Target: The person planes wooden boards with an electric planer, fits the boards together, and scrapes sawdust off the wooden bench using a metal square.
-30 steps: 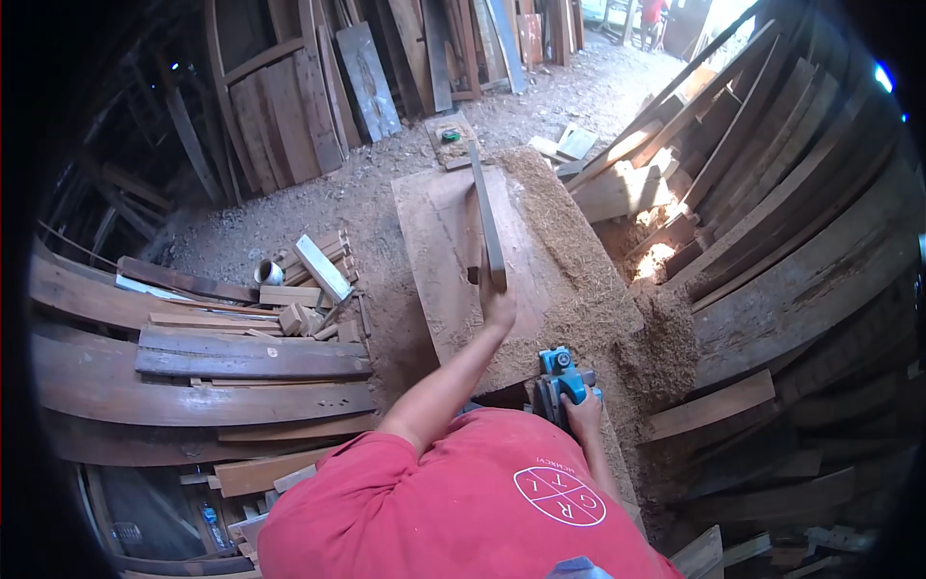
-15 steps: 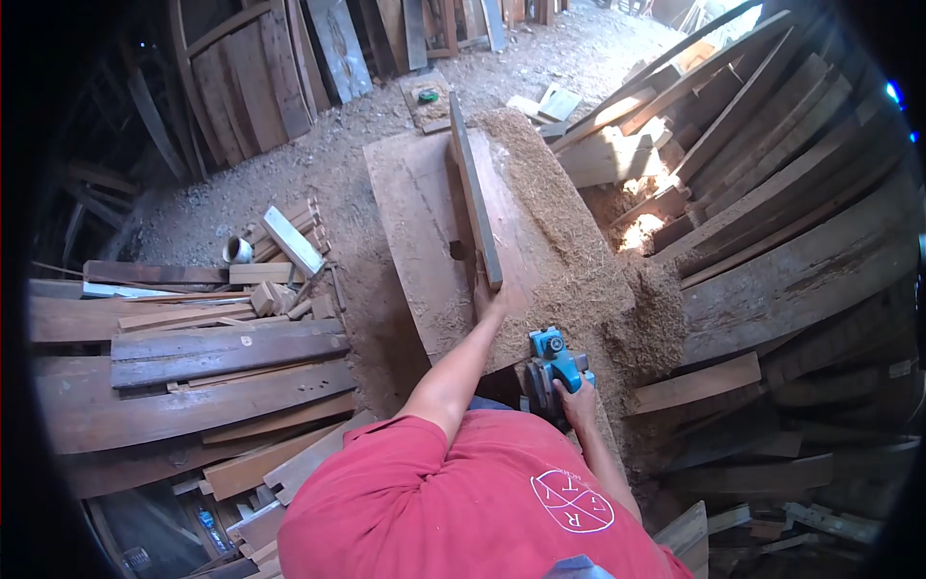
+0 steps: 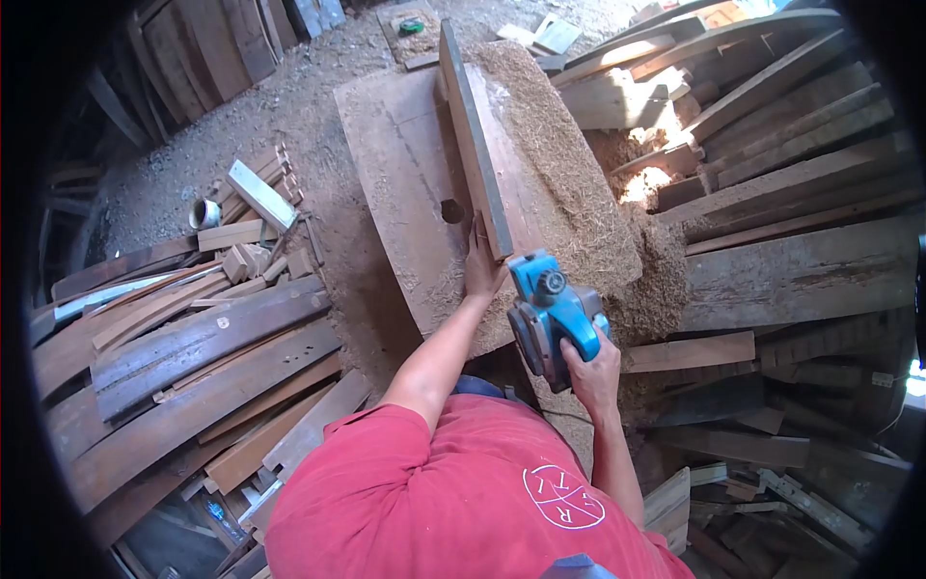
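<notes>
A long wooden board (image 3: 471, 135) stands on its narrow edge on the workbench (image 3: 395, 193). My left hand (image 3: 482, 265) grips it at the near end, fingers up along its left face; the thumb side is partly hidden. In my right hand (image 3: 593, 370) is a blue electric hand planer (image 3: 557, 304), held by its rear handle. The planer hangs just off the bench's near edge, close to the board's near end, and looks tilted. A dark hole (image 3: 451, 210) shows in the bench top left of the board.
Wood shavings (image 3: 579, 193) heap along the bench's right side. Stacked planks (image 3: 212, 328) lie at the left, with a white cup (image 3: 204, 214) beyond them. Leaning boards (image 3: 801, 261) crowd the right. A green roundish item (image 3: 412, 26) lies past the bench's far end.
My right hand has raised the planer up and forward, nearer the board's end. My left hand stays on the board. The view has tipped down, so the bench appears larger.
</notes>
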`<action>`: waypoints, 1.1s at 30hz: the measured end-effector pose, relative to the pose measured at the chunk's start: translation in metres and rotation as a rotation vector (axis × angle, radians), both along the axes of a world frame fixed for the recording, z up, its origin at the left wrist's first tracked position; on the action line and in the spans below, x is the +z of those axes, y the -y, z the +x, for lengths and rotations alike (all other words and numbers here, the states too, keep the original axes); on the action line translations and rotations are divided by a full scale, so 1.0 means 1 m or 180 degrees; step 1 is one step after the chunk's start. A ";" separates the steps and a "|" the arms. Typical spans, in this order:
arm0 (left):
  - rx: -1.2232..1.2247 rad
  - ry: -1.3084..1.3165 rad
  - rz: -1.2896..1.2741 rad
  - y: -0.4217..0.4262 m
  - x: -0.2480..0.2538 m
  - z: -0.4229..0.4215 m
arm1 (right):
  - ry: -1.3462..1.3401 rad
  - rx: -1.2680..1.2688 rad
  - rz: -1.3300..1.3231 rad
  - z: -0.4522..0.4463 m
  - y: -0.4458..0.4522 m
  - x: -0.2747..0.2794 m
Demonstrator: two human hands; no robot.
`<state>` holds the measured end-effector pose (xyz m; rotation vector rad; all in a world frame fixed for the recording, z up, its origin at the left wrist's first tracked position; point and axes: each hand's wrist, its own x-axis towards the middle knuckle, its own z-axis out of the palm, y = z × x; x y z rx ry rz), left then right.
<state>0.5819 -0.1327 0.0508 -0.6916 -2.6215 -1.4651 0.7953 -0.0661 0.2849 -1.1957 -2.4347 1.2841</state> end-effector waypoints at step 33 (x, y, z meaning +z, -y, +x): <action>-0.0368 0.0801 -0.0469 0.000 -0.003 -0.005 | -0.0640 0.0572 0.0896 -0.451 -0.082 -0.012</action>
